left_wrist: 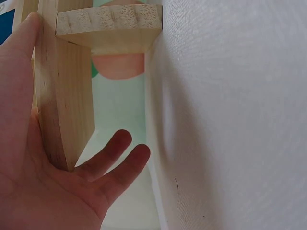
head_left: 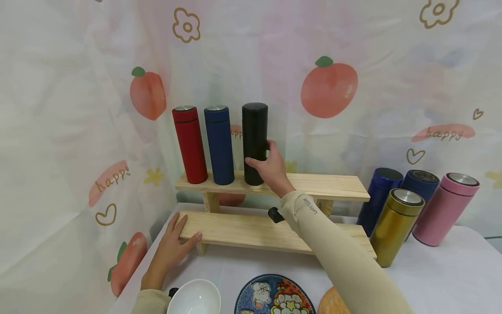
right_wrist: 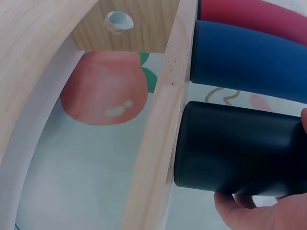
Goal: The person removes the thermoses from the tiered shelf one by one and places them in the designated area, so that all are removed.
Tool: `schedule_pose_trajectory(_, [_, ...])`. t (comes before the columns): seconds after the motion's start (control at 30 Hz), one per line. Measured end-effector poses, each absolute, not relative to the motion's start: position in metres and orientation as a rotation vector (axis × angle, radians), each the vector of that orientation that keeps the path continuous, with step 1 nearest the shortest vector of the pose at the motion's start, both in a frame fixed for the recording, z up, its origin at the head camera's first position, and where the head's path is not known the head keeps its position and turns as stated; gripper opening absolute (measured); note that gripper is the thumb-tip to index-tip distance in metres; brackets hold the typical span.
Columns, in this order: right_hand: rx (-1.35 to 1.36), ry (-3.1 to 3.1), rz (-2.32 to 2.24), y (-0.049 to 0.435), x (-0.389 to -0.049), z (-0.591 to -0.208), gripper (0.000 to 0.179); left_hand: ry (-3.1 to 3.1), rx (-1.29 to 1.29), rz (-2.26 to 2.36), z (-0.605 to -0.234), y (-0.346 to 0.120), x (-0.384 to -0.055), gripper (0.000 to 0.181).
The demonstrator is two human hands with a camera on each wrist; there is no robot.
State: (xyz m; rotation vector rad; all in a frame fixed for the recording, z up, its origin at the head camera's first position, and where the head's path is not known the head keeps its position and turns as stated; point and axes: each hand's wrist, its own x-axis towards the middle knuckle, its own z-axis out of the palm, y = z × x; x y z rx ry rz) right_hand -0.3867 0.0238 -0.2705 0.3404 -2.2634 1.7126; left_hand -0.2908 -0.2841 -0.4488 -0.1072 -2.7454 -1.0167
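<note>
My right hand (head_left: 270, 168) grips the lower part of a black thermos bottle (head_left: 255, 131), which stands upright at the upper shelf of a wooden two-tier rack (head_left: 325, 185). In the right wrist view the base of the black bottle (right_wrist: 240, 148) is right at the shelf board, with fingertips along its side. A blue thermos bottle (head_left: 219, 146) and a red one (head_left: 190, 146) stand to its left. My left hand (head_left: 172, 246) rests at the left end of the lower shelf (head_left: 243, 231); its fingers are spread and straight around the board end in the left wrist view.
Right of the rack stand a gold bottle (head_left: 396, 226), a pink bottle (head_left: 445, 209) and two blue bottles. In front are a white bowl (head_left: 196, 298), a patterned round mat (head_left: 274, 296) and a partly hidden orange-brown round thing (head_left: 333, 303). A printed cloth (head_left: 243, 52) hangs behind.
</note>
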Motion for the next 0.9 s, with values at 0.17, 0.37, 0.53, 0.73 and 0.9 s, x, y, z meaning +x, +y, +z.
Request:
schedule_pose_trajectory(0.17, [0.38, -2.211, 1.737, 0.031, -0.378, -0.274, 0.082, -2.75, -0.103, -1.024, -0.452, -0.283, -0.291, 0.092])
schedule_pose_trajectory(0.37, [0.403, -2.157, 1.735, 0.041, -0.36, -0.269, 0.08, -2.733, -0.114, -1.015, -0.453, -0.282, -0.291, 0.091])
schedule_pose_trajectory(0.53, [0.445, -2.082, 1.745, 0.049, -0.343, -0.266, 0.075, -2.736, -0.127, -1.006, -0.451, -0.284, -0.29, 0.091])
schedule_pose_trajectory(0.73, [0.499, -2.022, 1.753, 0.058, -0.324, -0.266, 0.073, -2.717, -0.142, -1.008, -0.45, -0.284, -0.289, 0.089])
schedule_pose_trajectory(0.9, [0.518, -1.999, 1.75, 0.067, -0.311, -0.268, 0.071, -2.712, -0.154, -1.006, -0.451, -0.282, -0.29, 0.089])
